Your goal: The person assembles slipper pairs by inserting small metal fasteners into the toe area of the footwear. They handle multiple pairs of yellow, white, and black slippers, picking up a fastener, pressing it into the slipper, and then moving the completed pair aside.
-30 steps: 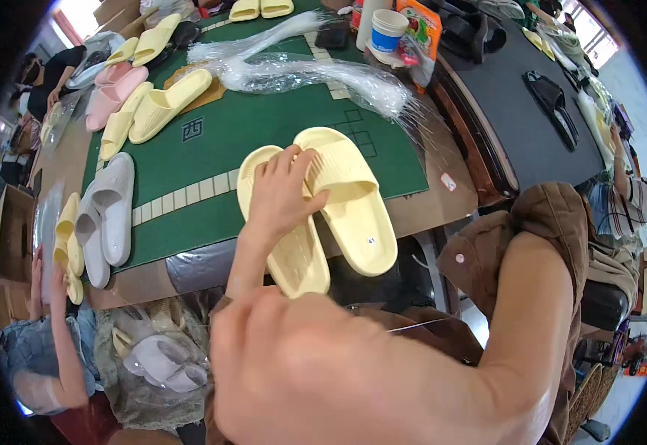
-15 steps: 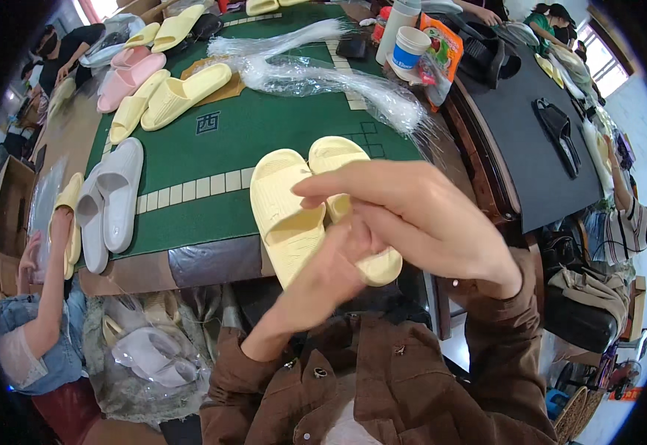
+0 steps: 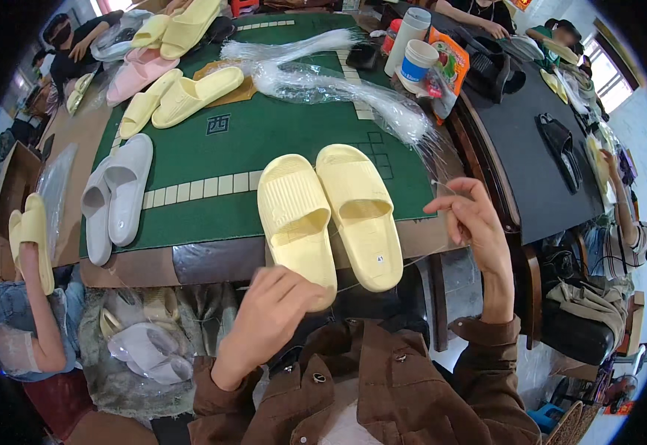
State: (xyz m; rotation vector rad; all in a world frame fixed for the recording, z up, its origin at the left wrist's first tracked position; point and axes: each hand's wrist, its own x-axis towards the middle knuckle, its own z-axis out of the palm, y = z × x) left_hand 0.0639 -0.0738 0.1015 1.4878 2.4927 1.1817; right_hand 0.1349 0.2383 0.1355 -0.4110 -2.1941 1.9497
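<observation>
Pale-yellow, rubbery, wide-strapped slippers [image 3: 295, 194], heels past the green-topped table [image 3: 197, 162]'s near edge.
My left hand [image 3: 270, 315] is curled near one heel, my right hand [image 3: 478, 226] half-curled beside the pair; whether either grip pinches the thin clear strand [image 3: 416, 262], I cannot tell.

The person has two hands, one left hand [image 3: 270, 315] and one right hand [image 3: 478, 222], with two yellow slippers [image 3: 288, 233] nearest them. There are two tables, one green table [image 3: 279, 141] and one dark table [image 3: 527, 178]. Farther off on the green one are two grey slippers [image 3: 129, 196], two pink slippers [image 3: 145, 73] and four more yellow slippers [image 3: 197, 96]. One black slipper [image 3: 559, 152] lies alone; the heaped black footwear [image 3: 490, 67] cannot be counted. There is one cup [image 3: 416, 65] and one orange packet [image 3: 453, 65].
</observation>
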